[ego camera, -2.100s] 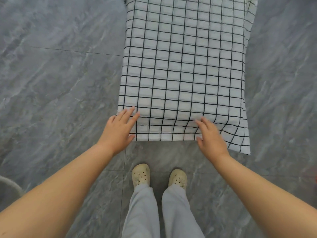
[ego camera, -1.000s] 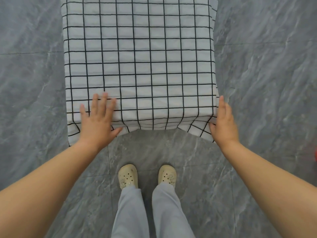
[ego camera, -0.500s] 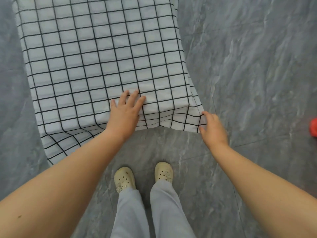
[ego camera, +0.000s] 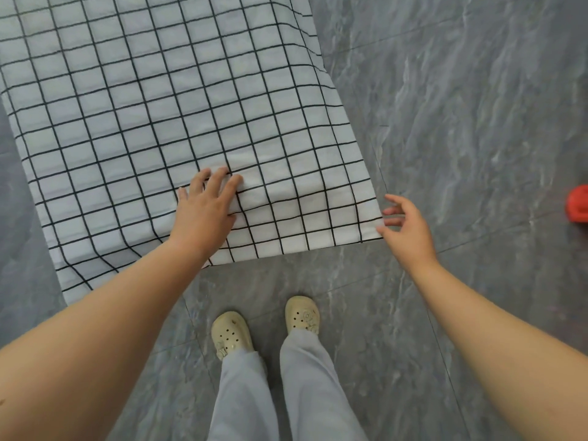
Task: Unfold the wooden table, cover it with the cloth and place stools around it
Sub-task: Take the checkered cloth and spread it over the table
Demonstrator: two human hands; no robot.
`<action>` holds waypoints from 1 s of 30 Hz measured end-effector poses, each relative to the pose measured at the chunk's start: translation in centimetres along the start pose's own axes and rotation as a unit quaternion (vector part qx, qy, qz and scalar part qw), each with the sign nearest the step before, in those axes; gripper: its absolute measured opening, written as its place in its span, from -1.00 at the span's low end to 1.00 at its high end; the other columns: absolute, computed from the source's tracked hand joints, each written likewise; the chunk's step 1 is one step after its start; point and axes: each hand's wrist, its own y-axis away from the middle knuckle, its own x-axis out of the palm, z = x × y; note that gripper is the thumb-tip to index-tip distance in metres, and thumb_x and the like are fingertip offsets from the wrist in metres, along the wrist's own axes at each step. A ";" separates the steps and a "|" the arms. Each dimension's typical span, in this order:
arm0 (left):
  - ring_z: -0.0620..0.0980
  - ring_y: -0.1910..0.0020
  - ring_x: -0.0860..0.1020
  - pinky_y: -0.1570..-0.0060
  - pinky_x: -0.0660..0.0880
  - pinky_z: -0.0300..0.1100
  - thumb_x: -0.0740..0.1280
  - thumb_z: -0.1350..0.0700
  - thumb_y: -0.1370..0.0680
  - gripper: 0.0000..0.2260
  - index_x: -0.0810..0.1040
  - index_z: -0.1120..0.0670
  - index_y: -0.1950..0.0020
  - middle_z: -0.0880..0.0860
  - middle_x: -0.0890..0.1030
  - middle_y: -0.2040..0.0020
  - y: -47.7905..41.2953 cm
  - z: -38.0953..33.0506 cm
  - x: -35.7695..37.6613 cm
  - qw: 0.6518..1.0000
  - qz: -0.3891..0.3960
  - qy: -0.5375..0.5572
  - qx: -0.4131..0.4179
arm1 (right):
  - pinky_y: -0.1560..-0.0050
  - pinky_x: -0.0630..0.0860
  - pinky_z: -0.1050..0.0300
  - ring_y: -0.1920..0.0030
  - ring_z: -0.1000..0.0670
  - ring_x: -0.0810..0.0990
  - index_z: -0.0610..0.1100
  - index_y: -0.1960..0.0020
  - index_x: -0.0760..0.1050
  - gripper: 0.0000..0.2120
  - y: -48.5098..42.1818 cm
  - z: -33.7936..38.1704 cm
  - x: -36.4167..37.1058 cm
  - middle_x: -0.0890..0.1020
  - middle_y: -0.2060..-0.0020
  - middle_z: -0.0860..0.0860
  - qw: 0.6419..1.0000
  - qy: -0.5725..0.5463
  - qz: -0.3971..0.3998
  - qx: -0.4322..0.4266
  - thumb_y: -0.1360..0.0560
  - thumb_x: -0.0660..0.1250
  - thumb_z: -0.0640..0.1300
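Grey marbled tile floor [ego camera: 461, 90] all round. Cloth [ego camera: 178, 116], white with black grid, draped over the counter, which is fully hidden beneath; near edge and near right corner hanging over the counter's near side, left part sagging lower and in shadow. Two arms reaching in from below; grey trousers and cream perforated clogs [ego camera: 231, 334] on the floor just short of the counter's near edge. Left hand [ego camera: 203, 214] flat, palm down, fingers spread, pressing the cloth near the middle of the near edge; nothing gripped. Right hand [ego camera: 409, 227] loosely open, fingertips touching or just beside the near right corner of the cloth; closed pinch not evident. Red object [ego camera: 577, 203] at the far right of the floor, cut off, possibly a stool; cannot confirm.

Handling, judged: cloth light, soft, limp, creasing easily, likely to slide on a smooth top. Best taken by pinching hem or corners, then smoothed flat-palmed outward. Overhang looks uneven; small tugs advised.

No brands, labels or writing legible.
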 end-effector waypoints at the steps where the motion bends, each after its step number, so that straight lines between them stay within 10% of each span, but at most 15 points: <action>1: 0.19 -0.44 0.11 -0.27 0.30 0.28 0.41 0.01 -0.47 -0.36 0.16 -0.03 -0.46 0.06 0.18 -0.48 0.0 0.0 -0.1 1.000 0.002 -0.001 0.001 | 0.21 0.45 0.47 0.26 0.33 0.51 0.01 -0.25 0.42 -0.48 0.1 -0.2 -0.3 0.50 0.05 0.01 1.000 -0.010 0.004 0.004 -0.41 0.34 -0.43; 9: 0.21 -0.44 0.11 -0.28 0.32 0.22 0.42 -0.02 -0.46 -0.32 0.17 0.00 -0.48 0.07 0.17 -0.48 -0.1 0.3 -0.3 1.000 0.011 -0.004 0.011 | 0.03 0.50 0.18 0.24 0.13 0.50 -0.14 -0.23 0.46 -0.58 -0.7 -1.0 -0.2 0.49 0.17 0.06 0.999 0.000 0.017 0.049 -0.44 0.31 -0.44; 14: 0.19 -0.45 0.10 -0.27 0.31 0.23 0.44 -0.08 -0.42 -0.30 0.16 -0.02 -0.46 0.07 0.16 -0.48 0.0 -0.1 -0.9 1.000 0.024 -0.004 0.010 | -0.07 0.44 0.16 0.06 0.02 0.51 -0.17 -0.28 0.43 -0.61 0.1 0.5 1.3 0.48 -0.08 -0.09 0.994 0.084 -0.055 0.035 -0.47 0.25 -0.37; 18: 0.14 -0.52 -0.21 -0.42 0.01 0.25 0.26 -0.17 -0.53 -0.22 -0.18 -0.02 -0.55 0.06 -0.20 -0.56 1.5 -1.1 -2.1 0.997 0.071 -0.041 0.015 | -0.13 0.38 0.12 -0.21 -0.04 0.46 -0.11 -0.35 0.36 -0.58 3.3 2.8 1.2 0.44 -0.24 -0.06 0.988 0.147 -0.022 -0.037 -0.51 0.26 -0.27; 30: 0.03 -0.53 -0.24 -0.47 -0.19 0.15 -0.14 -0.31 -0.56 -0.36 -0.22 -0.06 -0.55 -0.02 -0.19 -0.57 9.3 -12.4 -22.0 0.983 -0.076 0.036 0.164 | -0.50 -0.02 -0.03 -0.54 0.01 -0.06 -0.08 -0.55 -0.01 -0.36 15.5 18.0 -10.1 0.05 -0.55 0.00 0.968 0.201 -0.121 -0.092 -0.59 0.09 0.17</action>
